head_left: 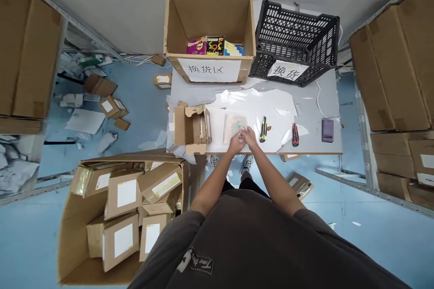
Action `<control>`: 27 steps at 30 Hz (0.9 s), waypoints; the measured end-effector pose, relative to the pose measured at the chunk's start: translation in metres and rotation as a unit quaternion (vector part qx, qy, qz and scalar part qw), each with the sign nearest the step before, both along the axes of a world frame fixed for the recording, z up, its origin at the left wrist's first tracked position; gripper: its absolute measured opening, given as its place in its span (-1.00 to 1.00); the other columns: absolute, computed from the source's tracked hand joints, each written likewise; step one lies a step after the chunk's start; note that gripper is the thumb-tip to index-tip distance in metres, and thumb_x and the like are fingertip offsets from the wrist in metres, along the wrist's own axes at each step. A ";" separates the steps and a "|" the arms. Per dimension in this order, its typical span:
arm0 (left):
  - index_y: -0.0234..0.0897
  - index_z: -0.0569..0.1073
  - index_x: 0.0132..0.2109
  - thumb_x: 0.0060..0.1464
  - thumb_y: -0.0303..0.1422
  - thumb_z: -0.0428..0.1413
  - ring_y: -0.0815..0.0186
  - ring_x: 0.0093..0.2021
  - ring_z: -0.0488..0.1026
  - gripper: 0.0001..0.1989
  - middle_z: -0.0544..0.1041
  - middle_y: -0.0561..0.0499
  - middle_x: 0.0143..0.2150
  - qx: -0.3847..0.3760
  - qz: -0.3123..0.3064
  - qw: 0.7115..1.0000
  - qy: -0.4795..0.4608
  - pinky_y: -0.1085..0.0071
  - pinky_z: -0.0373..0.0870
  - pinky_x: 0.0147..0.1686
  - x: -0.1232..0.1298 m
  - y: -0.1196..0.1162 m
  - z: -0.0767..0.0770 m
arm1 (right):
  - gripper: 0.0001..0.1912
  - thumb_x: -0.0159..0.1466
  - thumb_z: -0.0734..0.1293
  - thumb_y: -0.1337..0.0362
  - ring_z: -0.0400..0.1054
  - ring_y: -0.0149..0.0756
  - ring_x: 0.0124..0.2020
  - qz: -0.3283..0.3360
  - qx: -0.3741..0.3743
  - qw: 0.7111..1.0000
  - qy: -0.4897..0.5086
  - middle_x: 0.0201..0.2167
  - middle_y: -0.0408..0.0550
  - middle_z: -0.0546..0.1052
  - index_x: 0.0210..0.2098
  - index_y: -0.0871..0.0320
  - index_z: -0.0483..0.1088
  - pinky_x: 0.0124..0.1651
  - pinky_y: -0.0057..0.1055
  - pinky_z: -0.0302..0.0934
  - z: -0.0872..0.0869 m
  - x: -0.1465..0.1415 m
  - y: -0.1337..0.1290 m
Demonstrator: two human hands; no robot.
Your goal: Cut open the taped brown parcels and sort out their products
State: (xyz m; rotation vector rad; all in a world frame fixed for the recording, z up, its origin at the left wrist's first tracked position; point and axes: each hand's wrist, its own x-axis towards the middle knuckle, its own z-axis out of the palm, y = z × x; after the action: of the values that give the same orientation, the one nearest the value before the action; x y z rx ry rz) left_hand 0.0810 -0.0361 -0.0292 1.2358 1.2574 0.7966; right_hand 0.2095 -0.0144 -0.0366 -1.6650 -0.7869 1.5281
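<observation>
Although the left hand (237, 142) and right hand (250, 137) meet with fingers drawn together, I cannot tell from my station whether they pinch anything. Just beyond and leftward of the fingertips lies a pale, flat packet (232, 123), nearer the left hand, its long axis apparently running away from the body. Further left I record an opened, rough-flapped cardboard box (181, 126); rightward, a slim yellow-and-black cutter (263, 129).

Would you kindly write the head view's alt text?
A person's left hand and right hand meet above a white table near a pale flat item, between an opened cardboard box and two utility knives; behind stand a carton and a black crate.
</observation>
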 end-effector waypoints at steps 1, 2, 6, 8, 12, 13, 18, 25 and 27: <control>-0.19 0.63 0.14 0.21 -0.24 0.25 0.01 0.09 0.61 -0.62 0.70 -0.13 0.01 -0.001 -0.007 1.000 -0.012 0.03 0.51 0.24 0.005 -0.001 0.002 | -0.60 0.22 0.46 -0.09 0.50 -0.15 -0.10 -0.017 0.005 0.999 -0.048 -0.22 -0.09 0.62 -0.13 0.06 0.50 0.02 -0.30 0.42 0.003 0.013 0.001; -0.19 0.63 0.15 0.22 -0.24 0.24 0.00 0.13 0.60 -0.62 0.70 -0.14 0.04 -0.005 -0.001 1.000 -0.005 0.01 0.49 0.28 0.009 0.000 0.003 | -0.64 0.26 0.42 -0.08 0.50 -0.15 -0.13 -0.035 0.006 0.994 -0.107 -0.25 -0.08 0.62 -0.17 0.07 0.50 0.00 -0.29 0.42 0.004 0.028 0.002; -0.25 0.57 0.28 0.18 -0.31 0.28 -0.22 0.52 0.23 -0.47 0.48 -0.31 0.40 -0.022 0.073 0.981 0.180 -0.18 0.15 0.50 0.019 0.005 -0.003 | -0.72 0.32 0.35 0.00 0.50 -0.05 -0.15 -0.072 -0.033 0.966 -0.246 -0.33 -0.03 0.60 -0.21 0.08 0.49 -0.01 -0.21 0.40 0.002 0.095 -0.001; -0.28 0.48 0.40 0.08 -0.32 0.37 -0.34 0.63 -0.09 -0.27 0.23 -0.36 0.58 -0.032 0.071 0.960 0.270 -0.29 -0.04 0.53 0.024 0.007 -0.010 | -0.77 0.32 0.34 0.04 0.49 -0.01 -0.13 -0.068 -0.057 0.952 -0.292 -0.34 0.01 0.59 -0.24 0.07 0.49 0.01 -0.21 0.37 -0.006 0.119 -0.005; -0.24 0.38 0.48 0.17 -0.26 0.32 -0.36 0.66 -0.27 -0.24 0.03 -0.33 0.67 -0.023 0.036 0.941 0.336 -0.37 -0.15 0.52 0.031 0.002 -0.024 | -0.84 0.34 0.34 0.14 0.48 -0.06 -0.17 -0.029 -0.100 0.921 -0.375 -0.26 0.08 0.63 -0.25 0.08 0.49 -0.02 -0.27 0.33 -0.029 0.138 -0.010; -0.23 0.39 0.48 0.23 -0.24 0.28 -0.34 0.66 -0.24 -0.29 0.04 -0.33 0.67 -0.017 0.036 0.940 0.340 -0.37 -0.12 0.51 0.029 0.000 -0.025 | -0.85 0.34 0.34 0.15 0.48 -0.07 -0.18 -0.025 -0.102 0.920 -0.378 -0.25 0.08 0.63 -0.24 0.09 0.49 -0.03 -0.27 0.32 -0.034 0.138 -0.011; -0.24 0.55 0.29 0.33 -0.37 0.11 -0.16 0.48 0.25 -0.57 0.49 -0.35 0.37 -0.009 0.042 0.952 0.304 -0.13 0.18 0.47 -0.004 0.007 -0.023 | -0.85 0.34 0.34 0.15 0.48 -0.09 -0.19 -0.050 -0.084 0.928 -0.358 -0.30 0.01 0.61 -0.23 0.07 0.49 -0.04 -0.30 0.32 -0.040 0.135 -0.010; -0.29 0.56 0.15 0.37 -0.29 0.04 0.10 0.15 0.56 -0.66 0.61 -0.24 0.11 -0.092 0.296 0.941 0.134 0.18 0.43 0.28 -0.070 0.038 -0.029 | -0.87 0.34 0.37 0.18 0.52 -0.04 -0.12 -0.035 -0.140 0.912 -0.385 -0.21 0.10 0.64 -0.24 0.10 0.49 0.00 -0.28 0.33 -0.025 0.138 -0.006; -0.34 0.51 0.22 0.43 -0.23 -0.06 0.10 0.15 0.56 -0.57 0.59 -0.28 0.13 -0.116 0.352 0.923 0.105 0.16 0.43 0.27 -0.087 0.024 -0.035 | -0.83 0.36 0.35 0.18 0.53 -0.01 -0.10 -0.033 -0.138 0.907 -0.396 -0.19 0.12 0.64 -0.16 0.13 0.52 0.02 -0.24 0.34 -0.020 0.139 -0.007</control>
State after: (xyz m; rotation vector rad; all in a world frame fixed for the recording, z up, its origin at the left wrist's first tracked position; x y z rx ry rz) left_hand -0.0065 -0.0118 -0.0644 0.6734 1.9589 0.9955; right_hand 0.3481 -0.0210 -0.0571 -2.5507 -0.9223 0.9044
